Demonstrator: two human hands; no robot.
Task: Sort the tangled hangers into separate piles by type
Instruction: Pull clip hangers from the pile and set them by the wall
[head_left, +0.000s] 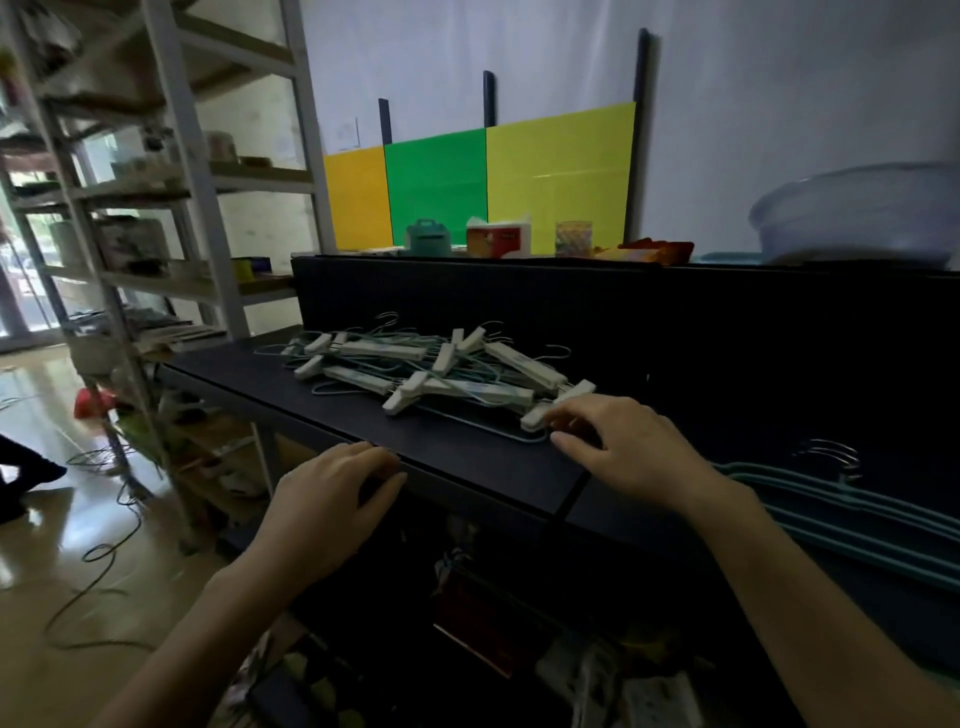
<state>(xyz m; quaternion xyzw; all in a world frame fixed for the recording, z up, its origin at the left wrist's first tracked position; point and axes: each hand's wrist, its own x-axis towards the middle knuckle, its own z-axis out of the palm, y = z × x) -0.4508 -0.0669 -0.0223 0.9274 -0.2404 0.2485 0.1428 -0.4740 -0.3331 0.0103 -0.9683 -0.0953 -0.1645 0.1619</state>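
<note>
The sorting looks well under way. A neat stack of plain teal hangers (852, 514) lies at the right of the dark surface (467, 457), while a tangled heap of clip hangers (436, 371) sits further left and back. The right hand (623, 447) has its fingers loosely curled on the nearest clip, not clearly gripping. The left hand (332, 499) rests empty on the near edge. A pale basin (857, 218) at far right hides its contents.

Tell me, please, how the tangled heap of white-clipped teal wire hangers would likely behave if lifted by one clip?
The heap looks interlocked, so several would probably drag along. The thin wire probably flexes. The right hand touches a clip.
</note>
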